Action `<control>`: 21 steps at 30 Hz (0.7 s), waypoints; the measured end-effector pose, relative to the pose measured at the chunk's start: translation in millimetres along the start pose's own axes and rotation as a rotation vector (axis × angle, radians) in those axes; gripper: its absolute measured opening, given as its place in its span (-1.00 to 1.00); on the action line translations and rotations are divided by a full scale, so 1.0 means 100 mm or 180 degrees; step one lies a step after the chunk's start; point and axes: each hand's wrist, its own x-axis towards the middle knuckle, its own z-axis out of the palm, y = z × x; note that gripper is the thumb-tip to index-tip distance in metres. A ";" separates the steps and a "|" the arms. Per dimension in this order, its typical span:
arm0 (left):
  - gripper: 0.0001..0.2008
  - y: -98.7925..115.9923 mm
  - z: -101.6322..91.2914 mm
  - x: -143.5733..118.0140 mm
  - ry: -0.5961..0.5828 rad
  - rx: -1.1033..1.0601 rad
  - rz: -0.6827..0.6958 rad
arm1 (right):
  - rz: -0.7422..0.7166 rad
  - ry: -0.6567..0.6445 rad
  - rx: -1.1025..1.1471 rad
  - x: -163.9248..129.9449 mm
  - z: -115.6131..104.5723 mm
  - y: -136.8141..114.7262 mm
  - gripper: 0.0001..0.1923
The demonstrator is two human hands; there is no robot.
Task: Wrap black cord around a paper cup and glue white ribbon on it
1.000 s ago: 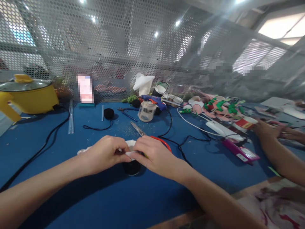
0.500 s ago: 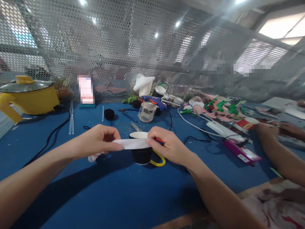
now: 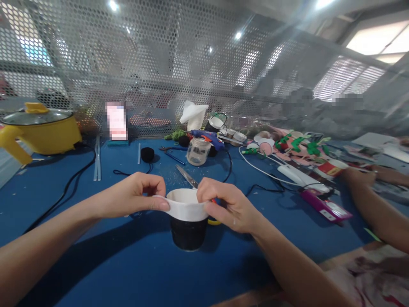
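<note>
A black cup (image 3: pixel 188 234) with a white inside stands upright on the blue table, in front of me. Around the near side of its rim curves a white strip (image 3: pixel 185 211), which looks like paper or ribbon. My left hand (image 3: pixel 145 194) pinches the strip's left end between thumb and fingers. At the other end my right hand (image 3: pixel 222 204) grips the strip against the cup's rim, fingertips partly hidden. Behind the cup lie scissors (image 3: pixel 187 175), blades pointing away, their red and yellow handles mostly covered by my right hand and the cup.
A clear jar (image 3: pixel 197 152), a blue glue gun (image 3: pixel 209 138) and pliers (image 3: pixel 172 155) lie farther back. Black yarn (image 3: pixel 147 154) is left of them, a yellow pot (image 3: pixel 41 132) far left. A purple power strip (image 3: pixel 326 206) and another person's arm (image 3: pixel 373 204) are at the right.
The strip, held stretched straight before the cup, now bends round the rim. The cup has come nearer to me, away from the scissors; both hands have moved slightly down with the strip.
</note>
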 end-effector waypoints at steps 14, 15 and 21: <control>-0.43 -0.01 0.11 -0.02 -0.0655 -0.0762 0.0333 | -0.0237 -0.0120 0.0809 -0.01 0.14 -0.12 -0.75; -0.43 -0.01 0.12 -0.02 -0.0701 -0.0720 0.0431 | -0.0252 -0.0124 0.0838 0.00 0.15 -0.13 -0.75; -0.38 -0.06 0.15 -0.02 -0.0572 -0.0688 0.0862 | -0.0349 -0.0033 0.0916 0.01 0.18 -0.16 -0.76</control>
